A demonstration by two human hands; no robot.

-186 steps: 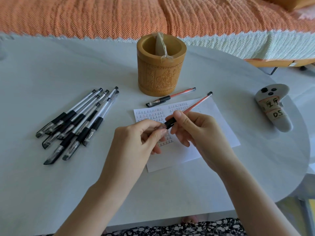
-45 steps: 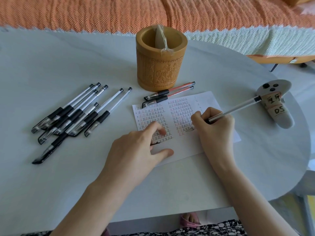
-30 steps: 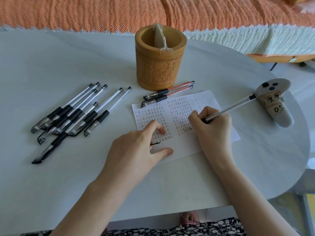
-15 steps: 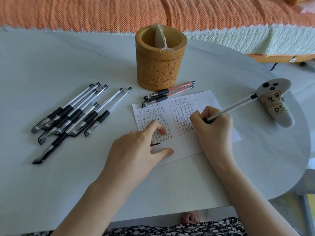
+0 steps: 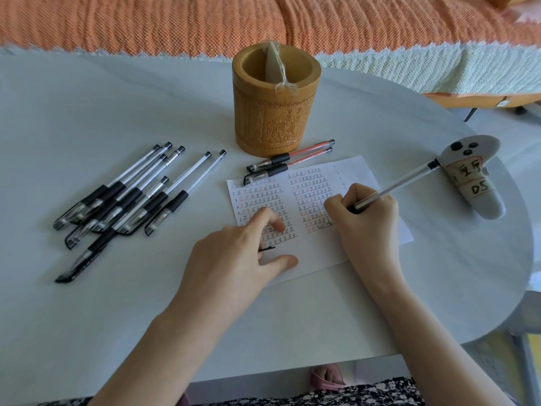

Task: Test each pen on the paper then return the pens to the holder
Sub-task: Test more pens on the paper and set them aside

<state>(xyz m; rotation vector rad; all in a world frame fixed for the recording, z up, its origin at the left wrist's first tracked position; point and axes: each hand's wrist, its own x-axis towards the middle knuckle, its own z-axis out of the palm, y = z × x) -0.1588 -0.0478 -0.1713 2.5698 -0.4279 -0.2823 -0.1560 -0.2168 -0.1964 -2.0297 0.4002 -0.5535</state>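
My right hand (image 5: 366, 218) is closed around a clear pen with a black end (image 5: 401, 183), fingers curled tight low on the barrel. The tip is down on the paper (image 5: 360, 171) just below my knuckles, at the foot of the right-hand column of written marks, and the pen's back end slants up and away to the right.

My left hand (image 5: 234, 259) lies on the same sheet just to the left of that grip, with the forefinger and thumb pressing the paper down. The other fingers are hidden under the hand. A thin black sliver (image 5: 267, 248) shows between forefinger and thumb, and I cannot tell whether those fingers hold it.

Straight beyond my writing hand, two red pens (image 5: 292, 159) lie side by side at the sheet's far edge, their capped ends overlapping its far left corner. Just past them stands the carved wooden holder (image 5: 275, 112), upright. Well off to the left of my left hand lies a loose bunch of black pens (image 5: 131, 200), capped, one lying apart nearer me. To the right of the grip, near the pen's raised end, a grey controller (image 5: 468, 183) rests on the white table (image 5: 117, 317).
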